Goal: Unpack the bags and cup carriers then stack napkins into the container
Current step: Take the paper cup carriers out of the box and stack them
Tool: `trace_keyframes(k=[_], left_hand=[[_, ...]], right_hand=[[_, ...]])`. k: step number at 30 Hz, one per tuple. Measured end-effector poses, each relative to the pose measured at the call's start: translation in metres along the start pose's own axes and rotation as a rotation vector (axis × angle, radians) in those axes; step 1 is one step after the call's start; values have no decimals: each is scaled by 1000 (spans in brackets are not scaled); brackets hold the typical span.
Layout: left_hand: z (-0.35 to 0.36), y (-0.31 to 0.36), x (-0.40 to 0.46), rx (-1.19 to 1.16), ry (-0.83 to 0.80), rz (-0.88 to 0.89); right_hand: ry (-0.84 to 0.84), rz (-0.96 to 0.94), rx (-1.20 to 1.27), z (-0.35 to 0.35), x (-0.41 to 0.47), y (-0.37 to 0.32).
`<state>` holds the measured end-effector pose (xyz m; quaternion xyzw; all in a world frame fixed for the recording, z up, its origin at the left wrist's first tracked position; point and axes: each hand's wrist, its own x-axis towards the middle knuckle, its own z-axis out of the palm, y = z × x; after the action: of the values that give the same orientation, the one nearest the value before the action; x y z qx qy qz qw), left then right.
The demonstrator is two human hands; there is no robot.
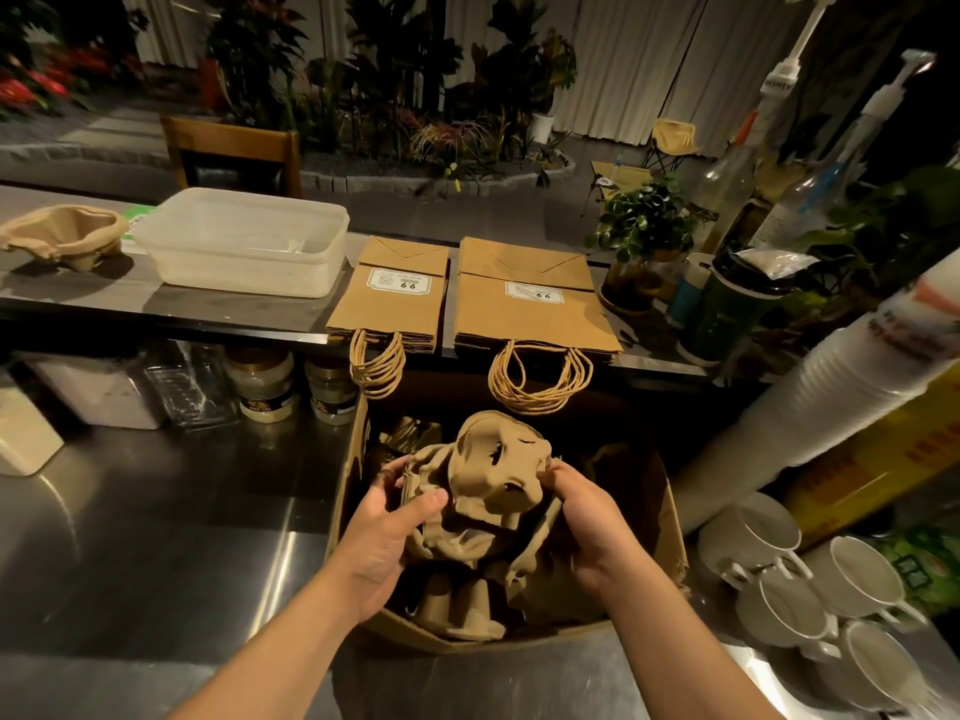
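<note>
- Head view puts your left hand [387, 532] and right hand [582, 522] low in the centre of the frame, both closed on a stack of pulp cup carriers [493, 480], one hand on each side.
- That stack sits just above the open cardboard box [670, 517], with more carriers [457, 600] lying under it, so unpacking the carriers looks only partly done.
- One carrier [65, 233] already rests on the raised counter [104, 298] at the upper left of the frame, just beside the clear plastic container [244, 241].
- Two piles of flat kraft paper bags [392, 304] lie on that counter above the box, handles hanging over the edge; the bag step appears finished, though you cannot tell whether more bags remain in the box.
- The container looks almost empty; something pale lies in its bottom, too faint to name, and no napkins show anywhere.
- Still ahead, by my reading: lift out the remaining carriers, find the napkins, then stack them in the container.
</note>
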<state>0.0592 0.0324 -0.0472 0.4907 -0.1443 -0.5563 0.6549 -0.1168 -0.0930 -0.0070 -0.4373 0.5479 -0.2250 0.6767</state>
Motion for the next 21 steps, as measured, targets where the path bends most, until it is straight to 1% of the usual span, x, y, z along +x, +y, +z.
trace_keyframes(k=[4, 7, 10, 13, 17, 19, 21], left_hand=[[1, -2, 4, 7, 70, -13], [4, -2, 6, 39, 126, -14], [6, -2, 9, 106, 178, -55], [9, -1, 10, 174, 188, -86], [12, 2, 8, 238, 213, -49], [12, 5, 6, 268, 190, -52], [11, 8, 4, 314, 143, -68]], right_hand=[[-7, 11, 108, -2, 0, 2], [-14, -39, 136, -4, -2, 6], [3, -105, 104, -6, -3, 9], [16, -138, 104, -10, -4, 10], [31, -141, 82, -17, -6, 11], [7, -149, 21, -20, -8, 9], [-51, -151, -45, -22, -11, 7]])
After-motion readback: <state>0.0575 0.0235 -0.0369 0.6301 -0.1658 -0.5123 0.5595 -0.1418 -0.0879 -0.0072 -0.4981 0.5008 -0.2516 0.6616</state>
